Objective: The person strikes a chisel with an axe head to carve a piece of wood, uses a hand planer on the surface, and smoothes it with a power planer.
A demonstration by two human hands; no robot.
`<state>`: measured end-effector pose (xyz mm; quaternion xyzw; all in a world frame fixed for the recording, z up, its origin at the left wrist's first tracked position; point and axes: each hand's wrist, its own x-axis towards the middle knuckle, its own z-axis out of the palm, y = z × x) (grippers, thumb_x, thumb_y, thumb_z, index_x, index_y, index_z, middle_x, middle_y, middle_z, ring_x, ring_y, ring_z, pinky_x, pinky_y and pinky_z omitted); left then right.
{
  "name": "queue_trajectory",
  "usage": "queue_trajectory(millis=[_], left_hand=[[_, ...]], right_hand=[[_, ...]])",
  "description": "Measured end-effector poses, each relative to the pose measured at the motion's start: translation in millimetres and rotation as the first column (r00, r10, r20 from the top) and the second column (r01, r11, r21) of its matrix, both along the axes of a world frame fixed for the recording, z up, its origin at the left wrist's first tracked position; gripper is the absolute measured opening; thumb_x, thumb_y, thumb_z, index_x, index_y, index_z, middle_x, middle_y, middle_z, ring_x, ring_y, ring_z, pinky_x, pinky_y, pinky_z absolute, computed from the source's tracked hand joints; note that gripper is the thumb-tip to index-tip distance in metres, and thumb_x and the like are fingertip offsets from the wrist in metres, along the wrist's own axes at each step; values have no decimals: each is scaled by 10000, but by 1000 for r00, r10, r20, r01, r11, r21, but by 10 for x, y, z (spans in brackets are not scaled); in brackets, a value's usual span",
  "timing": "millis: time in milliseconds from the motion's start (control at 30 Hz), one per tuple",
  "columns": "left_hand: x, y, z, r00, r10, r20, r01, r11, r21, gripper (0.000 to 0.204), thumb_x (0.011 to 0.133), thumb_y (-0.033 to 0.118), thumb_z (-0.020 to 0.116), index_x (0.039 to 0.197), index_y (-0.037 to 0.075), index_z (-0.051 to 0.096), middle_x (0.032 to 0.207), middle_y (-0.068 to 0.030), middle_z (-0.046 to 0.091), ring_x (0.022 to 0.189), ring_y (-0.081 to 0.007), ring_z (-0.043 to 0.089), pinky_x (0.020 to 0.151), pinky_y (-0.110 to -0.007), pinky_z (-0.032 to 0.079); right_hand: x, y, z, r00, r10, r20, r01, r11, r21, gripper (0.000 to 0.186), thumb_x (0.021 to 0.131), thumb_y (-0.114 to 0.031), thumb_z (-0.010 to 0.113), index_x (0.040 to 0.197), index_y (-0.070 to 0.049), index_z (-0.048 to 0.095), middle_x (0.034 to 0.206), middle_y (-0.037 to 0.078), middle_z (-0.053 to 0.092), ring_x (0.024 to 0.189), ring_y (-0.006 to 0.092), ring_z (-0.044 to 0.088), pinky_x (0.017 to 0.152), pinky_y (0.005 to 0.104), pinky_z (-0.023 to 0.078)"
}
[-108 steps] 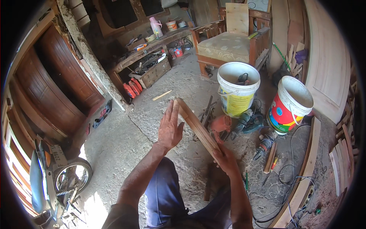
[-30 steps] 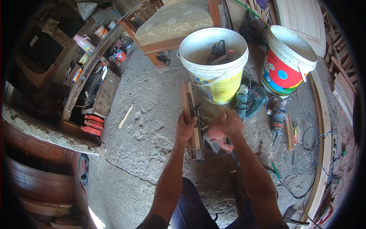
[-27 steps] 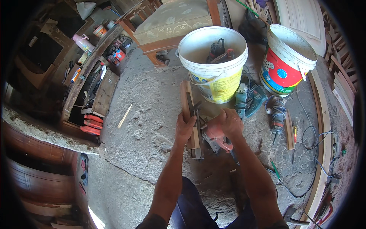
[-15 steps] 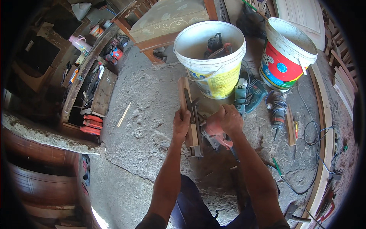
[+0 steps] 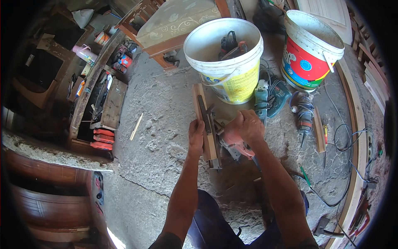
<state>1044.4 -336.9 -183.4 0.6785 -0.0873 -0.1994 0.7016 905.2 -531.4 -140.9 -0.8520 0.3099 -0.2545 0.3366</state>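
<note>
My left hand (image 5: 196, 133) grips a pale wooden piece (image 5: 209, 143) from its left side, fingers closed around the edge. A narrow dark slot or strip runs along the upper part of the wood. Pressed against its right side is the metal plate of a red power tool (image 5: 235, 141). My right hand (image 5: 250, 125) is closed on top of this tool; its fingers hide the grip. Both pieces are held low over the floor in front of my knees.
A white-and-yellow bucket (image 5: 232, 85) with tools inside stands just ahead. Right of it are a red-labelled bucket (image 5: 306, 62), a teal power tool (image 5: 278, 99) and a grinder-like tool (image 5: 304, 118). Cables (image 5: 350, 153) trail at right. A wooden stick (image 5: 137, 126) lies at left.
The view has shifted slightly, so the buckets and floor tools sit a little differently. Both hands keep their grip on the wood and the red tool, with hardly any movement between them.
</note>
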Motion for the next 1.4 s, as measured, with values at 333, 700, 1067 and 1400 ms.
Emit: queue_trajectory(millis=[333,700,1067,1400], left_hand=[[27,-18,-47,998,19,64,-20,1000,17,472,1023,317,646,1315,-34,524,1138,-94,655,1010,-156,626,894,-326,515],[3,-36,50,976,21,218,-66,977,201,535,995,343,696,1296,-61,517,1167,-122,639,1044,-166,590,951,-330,474],[-19,-46,82,998,58,-24,-59,998,-38,473,990,262,683,1319,-33,514,1167,-103,647,1034,-176,618,926,-341,498],[-2,32,26,1000,-22,1,22,996,-91,482,994,250,661,1346,-40,505,1182,-112,629,1079,-184,578,964,-342,462]], right_hand=[[-24,26,57,1000,-9,12,9,1000,6,247,1001,-327,549,1053,-160,725,1004,120,686,969,354,683,855,464,553],[-29,37,66,999,-3,39,2,1000,2,247,1004,-326,547,1035,-154,722,1017,123,690,966,356,683,865,463,549],[-26,35,62,1000,-7,31,6,1000,7,253,1004,-330,545,1025,-147,719,1018,133,691,974,373,676,864,474,547],[-42,56,73,999,-10,52,10,1000,0,261,1006,-334,544,1018,-140,718,995,133,686,956,368,676,858,471,549]])
